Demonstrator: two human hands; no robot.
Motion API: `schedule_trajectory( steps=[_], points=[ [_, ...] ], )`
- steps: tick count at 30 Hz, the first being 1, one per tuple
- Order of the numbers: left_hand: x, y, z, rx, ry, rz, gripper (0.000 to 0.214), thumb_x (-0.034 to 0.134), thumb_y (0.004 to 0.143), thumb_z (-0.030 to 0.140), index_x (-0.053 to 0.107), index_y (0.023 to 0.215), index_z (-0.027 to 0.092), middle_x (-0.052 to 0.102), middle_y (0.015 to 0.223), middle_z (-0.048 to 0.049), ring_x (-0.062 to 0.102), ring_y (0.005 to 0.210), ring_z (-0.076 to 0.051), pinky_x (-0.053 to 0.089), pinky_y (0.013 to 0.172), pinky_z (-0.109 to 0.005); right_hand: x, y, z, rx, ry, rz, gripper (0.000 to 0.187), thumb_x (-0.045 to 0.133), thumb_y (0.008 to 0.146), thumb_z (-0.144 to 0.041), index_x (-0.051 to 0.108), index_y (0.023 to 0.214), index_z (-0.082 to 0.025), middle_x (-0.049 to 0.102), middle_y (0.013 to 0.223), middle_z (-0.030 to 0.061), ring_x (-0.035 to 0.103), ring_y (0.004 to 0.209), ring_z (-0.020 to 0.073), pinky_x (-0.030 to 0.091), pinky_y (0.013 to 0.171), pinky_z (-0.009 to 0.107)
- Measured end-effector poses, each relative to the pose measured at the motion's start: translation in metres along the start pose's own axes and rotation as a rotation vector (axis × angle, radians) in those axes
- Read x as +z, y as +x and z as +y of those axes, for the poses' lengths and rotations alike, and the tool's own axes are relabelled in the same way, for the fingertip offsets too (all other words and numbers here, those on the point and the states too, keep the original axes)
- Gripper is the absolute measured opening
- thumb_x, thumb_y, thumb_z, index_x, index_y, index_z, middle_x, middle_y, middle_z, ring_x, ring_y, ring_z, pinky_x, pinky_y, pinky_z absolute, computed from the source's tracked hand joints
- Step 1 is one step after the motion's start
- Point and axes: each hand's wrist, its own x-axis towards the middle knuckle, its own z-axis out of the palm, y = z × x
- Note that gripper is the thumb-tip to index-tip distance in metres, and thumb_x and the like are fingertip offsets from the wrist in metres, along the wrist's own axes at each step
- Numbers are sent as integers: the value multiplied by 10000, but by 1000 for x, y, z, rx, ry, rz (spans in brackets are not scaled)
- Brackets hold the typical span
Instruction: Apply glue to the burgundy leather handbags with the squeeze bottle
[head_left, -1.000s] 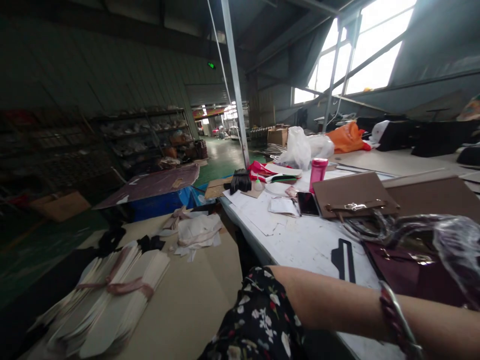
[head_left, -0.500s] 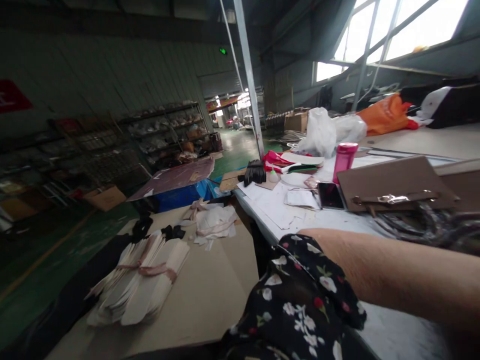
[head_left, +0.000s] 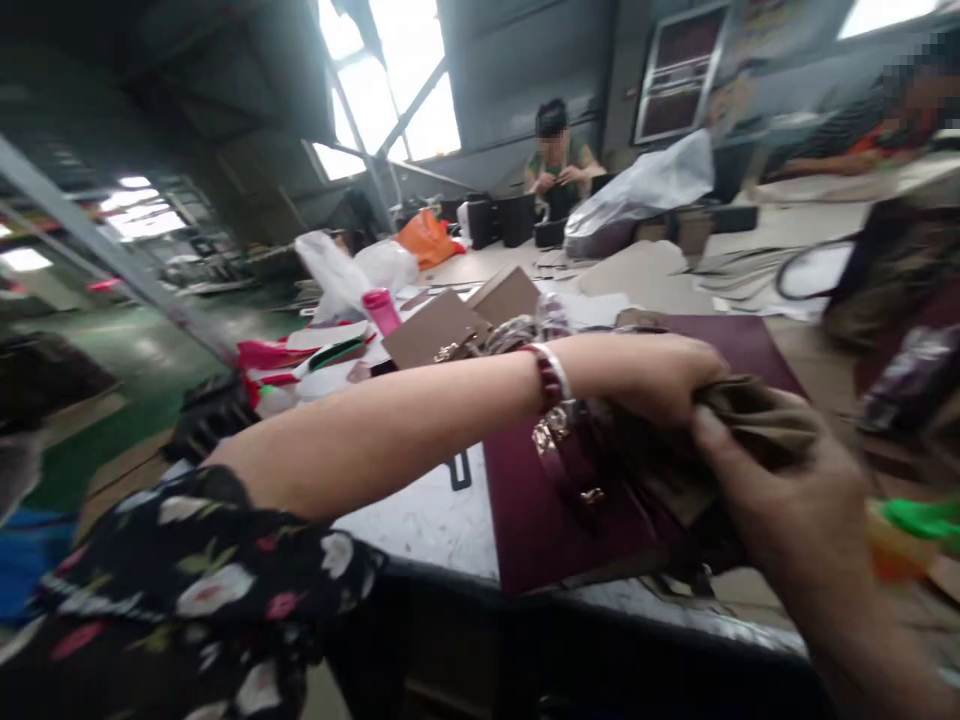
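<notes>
Left hand [head_left: 645, 378] and right hand [head_left: 780, 490] meet above a burgundy leather handbag [head_left: 559, 520], gripping a crumpled taupe fabric [head_left: 757, 425] between them. The left fingers curl closed over the fabric's near edge; the right thumb [head_left: 709, 428] presses down on its top, the other right fingers being hidden beneath it. The fabric is held just above the handbag, which lies flat on a white work table [head_left: 420, 525], with gold-tone hardware [head_left: 551, 432] at its near end.

The left forearm [head_left: 375, 425] crosses the view, covering part of the table; it wears a dark red beaded bracelet [head_left: 551, 378] and emerges from a black floral sleeve [head_left: 195, 570].

Beyond the arm lie two taupe leather bag panels [head_left: 435, 330], a crumpled clear plastic sheet [head_left: 525, 335], a pink bottle [head_left: 382, 310] and a white plastic bag [head_left: 337, 275]. An orange plastic bag [head_left: 427, 240] and black bags [head_left: 517, 218] stand farther off. A co-worker in a green top [head_left: 555, 150] sits at the far side, and a second co-worker [head_left: 847, 140] sits at upper right.
</notes>
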Motion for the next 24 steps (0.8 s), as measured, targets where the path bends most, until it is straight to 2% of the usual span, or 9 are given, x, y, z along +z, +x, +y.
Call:
schedule_trajectory(
  steps=[1,2,6,8,11,14,16,19,24],
  points=[
    [0,7,3,79,81,-54,267,649,694,61,640,960,76,658,922,-62,553,822,-156,404,747,-256,-5,1,2,-3,-7,49,413,642,792,-383,535,1116,-150,605,1042,108,617,855,196,523,760,361],
    [1,10,2,100,127,-72,298,643,693,76,631,990,90,660,915,-52,555,790,-148,403,706,-246,-10,-2,5,-2,9,68,444,655,775,-381,520,1134,-158,607,1051,113,626,861,203,527,768,362],
    [-2,10,-16,18,42,-57,165,664,678,169,654,842,154,652,762,26,561,709,-122,404,658,-219,-32,-35,15,57,75,78,367,558,854,-330,475,1183,-190,625,980,79,643,846,195,532,790,381],
    [-6,9,-21,-23,38,-72,134,664,676,197,656,805,160,643,727,37,557,691,-116,406,655,-214,-40,-54,18,-21,-62,134,351,551,859,-276,472,1188,-181,614,976,85,633,846,194,525,787,377],
    [-9,10,-17,-50,42,-88,128,664,664,217,653,781,166,635,713,47,552,688,-111,405,650,-206,-42,-72,21,-240,-297,163,399,609,811,-268,475,1168,-149,585,986,116,584,919,237,506,806,412],
    [-6,12,-7,-42,56,-106,138,664,660,223,654,789,175,645,738,44,555,699,-113,407,653,-204,-32,-75,20,-355,-459,114,401,637,774,-308,511,1105,-120,545,1002,160,524,978,305,492,798,490],
    [-3,14,-2,-47,88,-104,157,666,658,226,656,809,182,654,756,38,559,705,-121,408,650,-208,-24,-73,19,-383,-542,118,259,598,788,-221,557,1025,-126,542,963,162,525,946,313,500,750,496],
    [0,15,1,-74,126,-98,135,661,659,216,647,788,178,648,737,38,557,702,-125,407,646,-204,-20,-71,21,-406,-573,186,167,512,806,-87,597,935,-147,558,908,143,557,874,267,526,702,428],
    [9,14,2,-14,78,-96,105,622,669,197,632,772,178,634,734,45,544,714,-116,414,697,-198,-40,-61,21,-405,-466,151,237,452,854,-66,543,1045,-172,603,927,105,607,866,197,537,722,310]
  ],
)
